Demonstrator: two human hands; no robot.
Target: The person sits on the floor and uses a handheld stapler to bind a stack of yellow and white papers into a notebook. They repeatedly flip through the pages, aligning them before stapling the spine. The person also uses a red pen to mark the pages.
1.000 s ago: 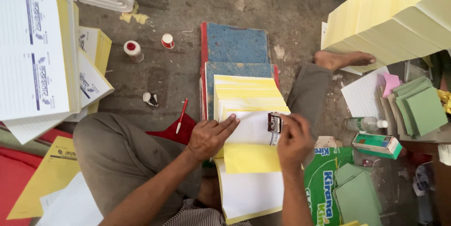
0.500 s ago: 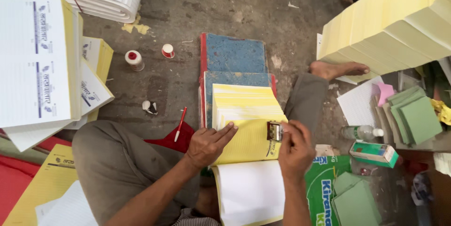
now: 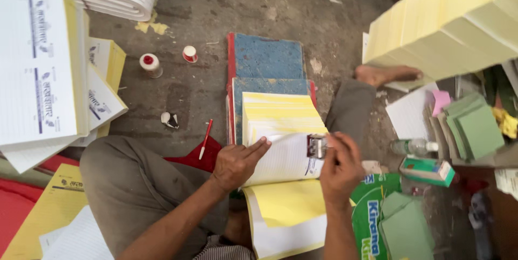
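Seated cross-legged on the concrete floor (image 3: 216,92), I work a small metal stamping device (image 3: 317,146) against the right edge of a ruled white page (image 3: 286,157) in the open pad (image 3: 280,130) lying between my knees, a place that keeps the sheet flat and close under my eyes. My right hand (image 3: 341,169) is curled shut around the device, fingers wrapped over its body so it sits square on the page margin. My left hand (image 3: 237,161) lies open and flat, fingers spread across the page's left half, pinning the sheet so it cannot lift or slide. Yellow leaves (image 3: 280,114) fan up behind the page, and a yellow sheet (image 3: 291,203) lies turned toward me below it. The pad rests on two blue-covered boards with red spines (image 3: 264,68), which give a firm base. A red pen (image 3: 205,138) lies near my left knee, with two small red-and-white bottles (image 3: 151,64) farther out. Printed forms (image 3: 43,71) are stacked to my left, tall yellow paper stacks (image 3: 448,28) to my right, green card covers (image 3: 475,127) beside them.
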